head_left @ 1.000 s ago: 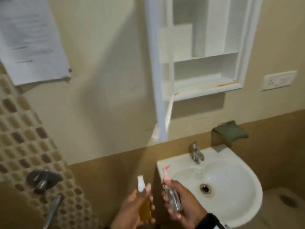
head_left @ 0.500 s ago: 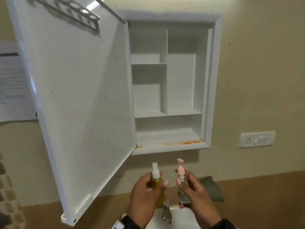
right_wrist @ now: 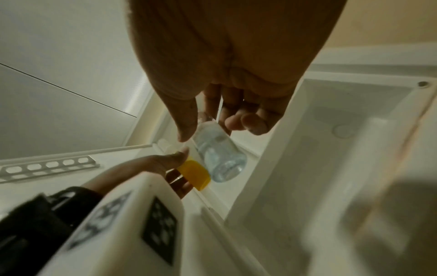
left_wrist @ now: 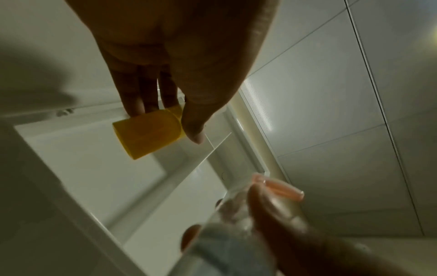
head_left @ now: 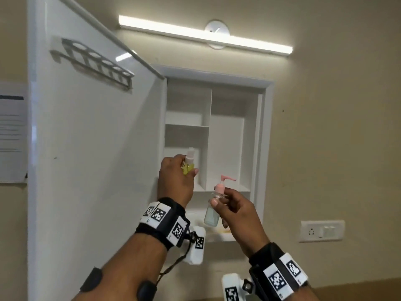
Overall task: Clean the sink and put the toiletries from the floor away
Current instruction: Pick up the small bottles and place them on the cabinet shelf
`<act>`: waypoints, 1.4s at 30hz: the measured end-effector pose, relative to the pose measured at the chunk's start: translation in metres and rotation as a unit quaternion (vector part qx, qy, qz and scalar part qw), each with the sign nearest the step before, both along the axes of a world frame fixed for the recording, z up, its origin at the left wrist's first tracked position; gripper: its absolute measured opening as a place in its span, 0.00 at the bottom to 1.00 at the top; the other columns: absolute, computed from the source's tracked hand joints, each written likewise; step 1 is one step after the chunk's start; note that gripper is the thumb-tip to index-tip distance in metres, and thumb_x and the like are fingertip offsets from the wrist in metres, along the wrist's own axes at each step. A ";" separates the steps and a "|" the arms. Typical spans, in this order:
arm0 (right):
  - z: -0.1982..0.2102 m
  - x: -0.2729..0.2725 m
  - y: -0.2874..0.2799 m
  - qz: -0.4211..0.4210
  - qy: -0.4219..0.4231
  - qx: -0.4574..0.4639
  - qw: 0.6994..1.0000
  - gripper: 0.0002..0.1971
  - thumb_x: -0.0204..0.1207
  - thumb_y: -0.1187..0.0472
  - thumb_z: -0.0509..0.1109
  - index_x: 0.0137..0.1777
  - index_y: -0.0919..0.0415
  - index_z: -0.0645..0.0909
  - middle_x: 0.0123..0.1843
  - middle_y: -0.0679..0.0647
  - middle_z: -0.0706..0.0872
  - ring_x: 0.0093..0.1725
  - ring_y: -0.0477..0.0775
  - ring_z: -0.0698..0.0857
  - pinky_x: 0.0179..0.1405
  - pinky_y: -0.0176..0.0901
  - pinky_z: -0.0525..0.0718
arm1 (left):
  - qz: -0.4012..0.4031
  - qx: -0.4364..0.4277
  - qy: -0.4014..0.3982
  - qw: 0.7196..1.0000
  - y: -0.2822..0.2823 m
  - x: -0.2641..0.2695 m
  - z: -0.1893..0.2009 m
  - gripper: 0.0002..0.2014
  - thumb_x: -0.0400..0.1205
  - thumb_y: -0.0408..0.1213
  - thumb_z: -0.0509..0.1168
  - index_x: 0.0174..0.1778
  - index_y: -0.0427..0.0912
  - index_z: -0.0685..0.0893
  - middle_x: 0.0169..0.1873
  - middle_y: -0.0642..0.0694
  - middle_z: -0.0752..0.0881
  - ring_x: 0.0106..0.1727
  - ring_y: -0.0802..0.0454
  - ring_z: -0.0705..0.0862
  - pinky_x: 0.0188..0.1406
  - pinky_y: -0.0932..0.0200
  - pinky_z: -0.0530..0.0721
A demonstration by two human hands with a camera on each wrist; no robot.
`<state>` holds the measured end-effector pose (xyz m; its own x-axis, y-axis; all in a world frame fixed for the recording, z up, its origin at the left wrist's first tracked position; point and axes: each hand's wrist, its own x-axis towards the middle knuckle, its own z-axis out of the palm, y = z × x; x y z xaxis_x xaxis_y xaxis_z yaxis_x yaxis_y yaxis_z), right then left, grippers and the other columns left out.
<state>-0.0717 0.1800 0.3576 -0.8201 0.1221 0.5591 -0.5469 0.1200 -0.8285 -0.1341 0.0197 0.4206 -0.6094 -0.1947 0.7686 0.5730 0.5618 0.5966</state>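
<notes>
Both hands were up at the wall cabinet [head_left: 268, 148], its white door [head_left: 91, 148] swung wide to the left and standing as a long flat edge right beside the left forearm. The left hand [head_left: 175, 181] had its grip closed around the yellow spray bottle [head_left: 188, 168], thumb on one side and fingers on the other, the white nozzle poking upright above the knuckles. That bottle sat in front of the lower-left compartment, just at the upright divider [head_left: 205, 153] that split the cabinet in two. From the left wrist view the yellow bottle's flat round base [left_wrist: 146, 134] showed clear of the shelf below it, held in the air. The right hand [head_left: 236, 216] pinched the clear pump bottle [head_left: 211, 213] up near its neck between thumb and fingers, the smooth see-through body hanging down freely, the pink pump head [head_left: 223, 184] pointing right. It hovered lower, in front of the cabinet's bottom shelf, near the left hand but apart from it. The taller right compartment [head_left: 227, 148] stood open above it. In the right wrist view the clear bottle's rounded bottom [right_wrist: 222, 162] lay just beside the yellow one [right_wrist: 195, 173], whether touching I could not tell. On the inside of the door a white rack [head_left: 93, 64] with a row of round holes jutted out, up and away from both hands. A bright tube light [head_left: 204, 35] ran across the beige wall above, a white switch plate [head_left: 321, 231] sat off to the right, and a printed paper [head_left: 12, 131] hung at the far left.
</notes>
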 end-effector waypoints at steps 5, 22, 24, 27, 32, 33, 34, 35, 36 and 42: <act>0.022 -0.023 0.017 0.044 0.038 -0.007 0.998 0.15 0.76 0.53 0.78 0.63 0.43 0.85 0.52 0.52 0.91 0.40 0.44 0.84 0.37 0.37 0.81 | 0.049 -0.050 -0.016 0.997 0.005 -0.028 0.026 0.18 0.79 0.45 0.74 0.64 0.48 0.82 0.56 0.48 0.84 0.53 0.48 0.85 0.54 0.54 0.82; 0.027 -0.076 0.104 0.215 0.052 0.015 0.975 0.15 0.76 0.54 0.78 0.62 0.43 0.86 0.50 0.54 0.91 0.41 0.46 0.85 0.39 0.39 0.81 | 0.269 -0.333 -0.228 0.875 0.017 -0.073 0.048 0.34 0.79 0.34 0.72 0.80 0.47 0.64 0.61 0.36 0.82 0.57 0.38 0.87 0.56 0.43 0.88; 0.026 -0.080 0.108 0.234 0.048 0.016 0.971 0.14 0.76 0.55 0.78 0.61 0.43 0.86 0.49 0.56 0.90 0.39 0.48 0.83 0.36 0.42 0.82 | 0.296 -0.344 -0.238 0.858 0.020 -0.073 0.045 0.37 0.80 0.36 0.72 0.82 0.50 0.60 0.63 0.38 0.81 0.61 0.39 0.85 0.57 0.44 0.87; 0.023 -0.084 0.110 0.240 0.044 0.017 0.970 0.14 0.76 0.55 0.78 0.61 0.44 0.86 0.49 0.57 0.90 0.40 0.53 0.84 0.36 0.47 0.83 | 0.330 -0.363 -0.225 0.842 0.025 -0.071 0.041 0.41 0.78 0.38 0.74 0.83 0.50 0.58 0.65 0.40 0.79 0.61 0.39 0.85 0.55 0.44 0.86; 0.021 -0.086 0.104 0.241 0.038 0.021 0.970 0.14 0.77 0.55 0.77 0.62 0.44 0.85 0.50 0.56 0.91 0.47 0.66 0.85 0.38 0.48 0.85 | 0.347 -0.382 -0.199 0.833 0.024 -0.074 0.040 0.41 0.73 0.32 0.77 0.80 0.48 0.63 0.70 0.40 0.74 0.65 0.39 0.82 0.54 0.43 0.86; 0.022 -0.086 0.102 0.241 0.038 0.024 0.970 0.14 0.77 0.55 0.77 0.62 0.45 0.85 0.50 0.57 0.91 0.47 0.67 0.85 0.38 0.48 0.85 | 0.348 -0.386 -0.194 0.832 0.023 -0.076 0.041 0.41 0.73 0.31 0.77 0.80 0.48 0.64 0.70 0.40 0.73 0.65 0.39 0.82 0.54 0.43 0.86; 0.021 -0.085 0.101 0.239 0.035 0.026 0.970 0.14 0.77 0.56 0.77 0.62 0.45 0.85 0.50 0.57 0.91 0.47 0.66 0.85 0.37 0.48 0.85 | 0.347 -0.390 -0.191 0.831 0.022 -0.077 0.041 0.41 0.72 0.31 0.77 0.79 0.47 0.65 0.70 0.40 0.73 0.65 0.39 0.81 0.54 0.43 0.86; 0.022 -0.085 0.099 0.236 0.034 0.031 0.971 0.14 0.77 0.56 0.77 0.62 0.45 0.85 0.50 0.56 0.91 0.47 0.65 0.86 0.37 0.47 0.85 | 0.346 -0.391 -0.189 0.831 0.020 -0.077 0.041 0.40 0.73 0.31 0.77 0.79 0.47 0.65 0.70 0.40 0.73 0.66 0.39 0.81 0.54 0.43 0.86; 0.022 -0.085 0.097 0.231 0.033 0.037 0.972 0.15 0.77 0.55 0.77 0.62 0.45 0.85 0.50 0.56 0.91 0.47 0.63 0.86 0.37 0.46 0.85 | 0.343 -0.392 -0.185 0.834 0.019 -0.079 0.041 0.39 0.74 0.31 0.76 0.79 0.47 0.66 0.71 0.40 0.73 0.66 0.39 0.81 0.54 0.43 0.86; 0.026 -0.085 0.073 0.177 0.040 0.075 0.980 0.17 0.75 0.49 0.78 0.62 0.40 0.82 0.51 0.47 0.92 0.42 0.47 0.87 0.37 0.39 0.84 | 0.293 -0.366 -0.133 0.873 0.008 -0.070 0.037 0.38 0.77 0.31 0.74 0.82 0.46 0.64 0.81 0.41 0.63 0.78 0.39 0.72 0.63 0.41 0.83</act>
